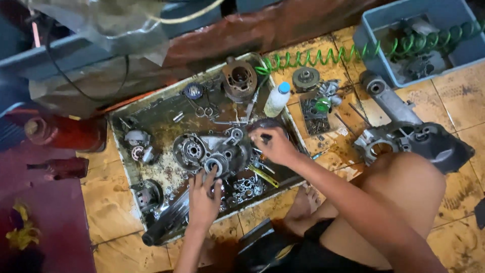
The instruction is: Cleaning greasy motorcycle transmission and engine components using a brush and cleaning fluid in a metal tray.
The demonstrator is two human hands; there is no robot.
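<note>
A greasy engine crankcase half (pixel 212 149) lies in a dirty metal tray (pixel 166 114) on the tiled floor. My left hand (pixel 203 197) rests on the case's near edge, fingers spread by a round bearing seat (pixel 212 165). My right hand (pixel 273 144) is closed around a small dark tool or part at the case's right side; what it is stays unclear. Loose nuts and washers (pixel 247 186) lie beside the case.
A cylinder (pixel 239 78), white bottle (pixel 277 99), circlip pliers (pixel 202 108) and small parts sit in or by the tray. Another crankcase half (pixel 404 134) lies right. A grey bin (pixel 419 35) holds a green coiled hose (pixel 323 55). My bare knee (pixel 404 187) is lower right.
</note>
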